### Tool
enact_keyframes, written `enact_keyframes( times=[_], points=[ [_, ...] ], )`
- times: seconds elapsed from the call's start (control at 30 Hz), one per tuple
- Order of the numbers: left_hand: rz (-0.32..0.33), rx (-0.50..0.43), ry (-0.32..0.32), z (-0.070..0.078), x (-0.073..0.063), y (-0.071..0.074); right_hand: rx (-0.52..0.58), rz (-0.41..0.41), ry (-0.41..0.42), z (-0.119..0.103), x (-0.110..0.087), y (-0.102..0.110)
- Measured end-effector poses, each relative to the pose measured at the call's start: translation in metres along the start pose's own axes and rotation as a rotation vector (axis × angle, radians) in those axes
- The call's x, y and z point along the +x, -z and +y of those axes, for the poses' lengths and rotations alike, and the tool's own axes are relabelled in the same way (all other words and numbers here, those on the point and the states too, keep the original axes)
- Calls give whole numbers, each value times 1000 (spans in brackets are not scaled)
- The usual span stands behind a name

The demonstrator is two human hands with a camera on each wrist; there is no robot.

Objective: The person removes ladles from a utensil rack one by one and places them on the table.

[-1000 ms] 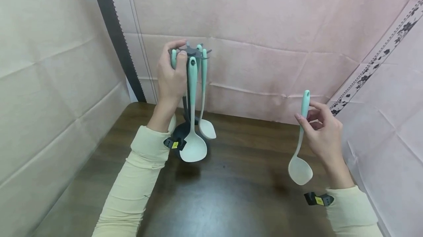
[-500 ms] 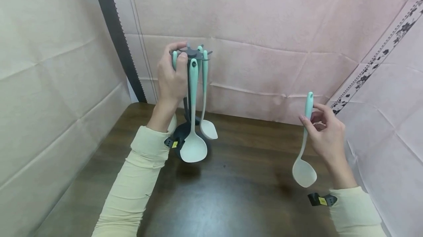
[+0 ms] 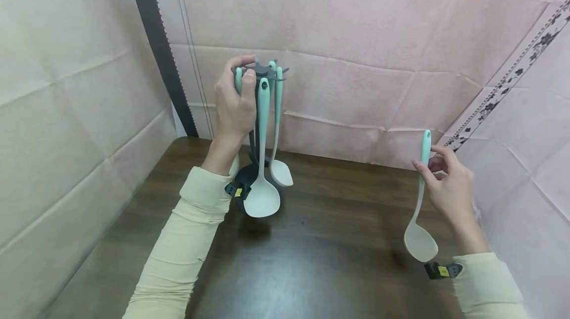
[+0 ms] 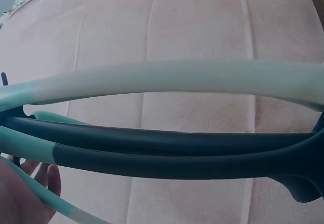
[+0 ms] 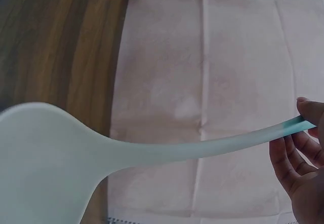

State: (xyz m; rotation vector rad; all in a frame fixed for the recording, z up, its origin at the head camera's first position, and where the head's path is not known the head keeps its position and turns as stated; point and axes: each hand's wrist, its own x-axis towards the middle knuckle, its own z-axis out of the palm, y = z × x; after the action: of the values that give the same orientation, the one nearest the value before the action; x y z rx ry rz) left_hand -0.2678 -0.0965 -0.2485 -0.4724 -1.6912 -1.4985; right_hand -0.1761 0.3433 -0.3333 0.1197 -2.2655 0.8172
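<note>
At the left of the head view, my left hand [image 3: 236,106] grips the top of a dark utensil rack [image 3: 263,70], its thumb beside a mint handle hanging there. Kitchen utensils with mint handles hang round the rack, among them a white ladle [image 3: 261,200] in front and a white angle-tipped utensil [image 3: 281,173] to its right. The left wrist view shows a dark-shafted utensil [image 4: 152,164] close by. Far to the right, my right hand [image 3: 451,188] pinches the mint handle of another pale ladle [image 3: 420,244], held upright with its bowl down.
A dark brown wooden table [image 3: 329,240] lies under both hands. Pale cloth walls [image 3: 347,71] enclose it at the back and on both sides, the back one just behind the rack.
My right hand has moved to the right and slightly nearer with the ladle. The left hand stays on the rack, which has shifted a touch to the right in view.
</note>
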Motion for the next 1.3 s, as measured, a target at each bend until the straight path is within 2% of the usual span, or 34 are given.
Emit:
enact_keyframes(
  times=[0.6,0.97,1.3],
  points=[
    [43,15,-36,0,1,-2,-101,-21,-67,45,-7,10],
    [15,18,-28,-2,0,-1,-205,-118,-117,71,-14,22],
    [-1,41,-32,-2,0,1,-243,-196,-162,90,-20,29]
  ],
)
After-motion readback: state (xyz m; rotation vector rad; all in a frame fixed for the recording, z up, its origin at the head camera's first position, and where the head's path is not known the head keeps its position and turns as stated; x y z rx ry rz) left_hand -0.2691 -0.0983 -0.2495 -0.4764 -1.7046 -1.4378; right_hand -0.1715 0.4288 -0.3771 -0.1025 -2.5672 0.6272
